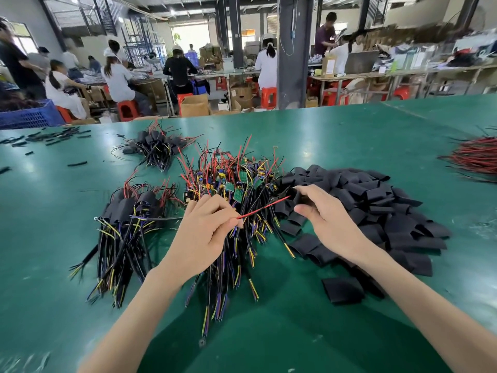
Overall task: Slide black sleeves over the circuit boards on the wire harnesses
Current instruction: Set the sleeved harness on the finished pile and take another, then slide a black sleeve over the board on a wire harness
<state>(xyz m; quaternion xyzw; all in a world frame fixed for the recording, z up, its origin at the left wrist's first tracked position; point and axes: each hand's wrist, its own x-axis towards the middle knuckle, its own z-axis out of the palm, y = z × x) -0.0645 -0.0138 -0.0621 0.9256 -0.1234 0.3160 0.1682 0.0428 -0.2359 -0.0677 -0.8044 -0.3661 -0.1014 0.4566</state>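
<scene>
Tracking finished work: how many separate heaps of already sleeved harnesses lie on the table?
2: the near heap left of the left hand, the far heap behind it. Others may be hidden.

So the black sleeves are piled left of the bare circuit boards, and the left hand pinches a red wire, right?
No: the head view shows the sleeves piled right of the circuit boards. The left hand pinches the red wire.

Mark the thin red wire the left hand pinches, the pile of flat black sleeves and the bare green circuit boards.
thin red wire (265,207), head view, mid-length
pile of flat black sleeves (382,208), head view, centre
bare green circuit boards (238,195), head view, one board's face
</scene>
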